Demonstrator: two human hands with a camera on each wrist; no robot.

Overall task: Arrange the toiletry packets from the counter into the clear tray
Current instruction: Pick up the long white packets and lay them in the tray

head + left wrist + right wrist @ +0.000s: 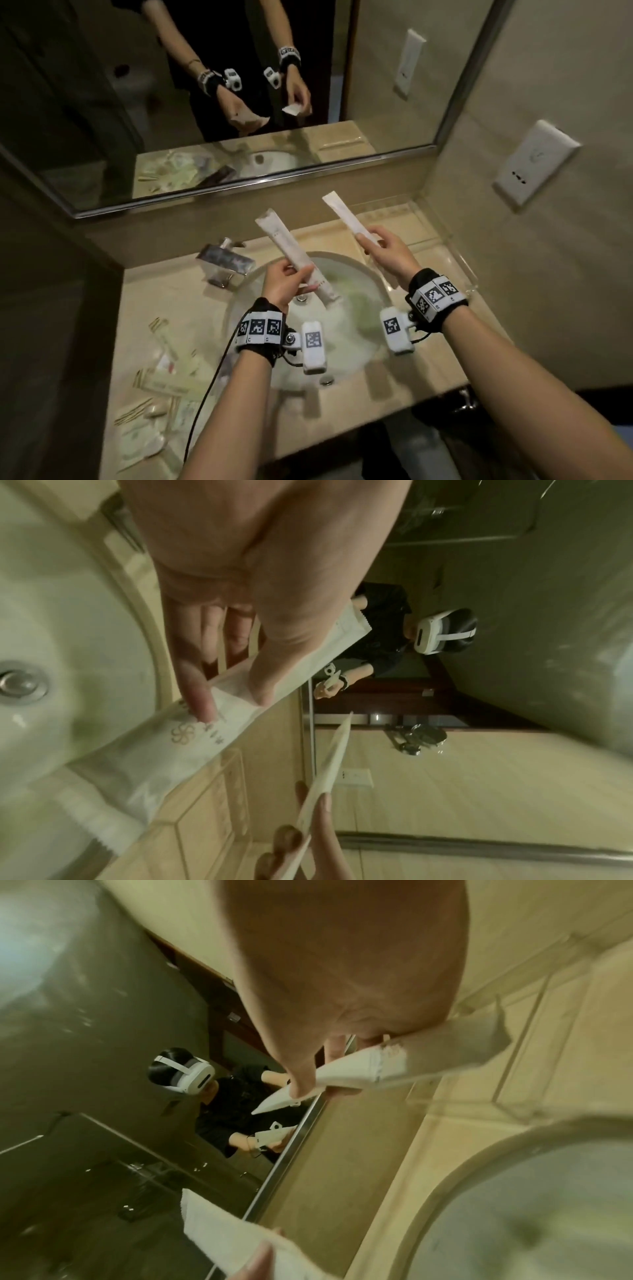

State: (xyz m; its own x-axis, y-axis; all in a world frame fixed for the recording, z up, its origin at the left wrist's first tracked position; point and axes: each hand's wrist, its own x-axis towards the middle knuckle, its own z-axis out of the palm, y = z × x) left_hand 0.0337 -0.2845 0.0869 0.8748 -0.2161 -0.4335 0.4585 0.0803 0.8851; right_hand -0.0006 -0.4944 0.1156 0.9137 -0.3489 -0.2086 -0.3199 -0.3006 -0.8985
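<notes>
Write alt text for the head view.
Over a bathroom sink, the left hand grips a wide white packet and the right hand a narrow one. A clear tray sits right; more packets lie left.

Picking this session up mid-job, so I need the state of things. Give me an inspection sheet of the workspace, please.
Surface: beige stone counter around a round sink.
Job's things: wide packet in left hand; narrow packet in right hand; clear tray on the counter to the right of the sink, no packets seen in it.
Clutter: loose packets scattered left of the sink.
Grippers: each hand pinches one packet above the sink.
Cables: black cable hanging from the left wrist.
Surroundings: mirror, faucet, wall outlet.
</notes>
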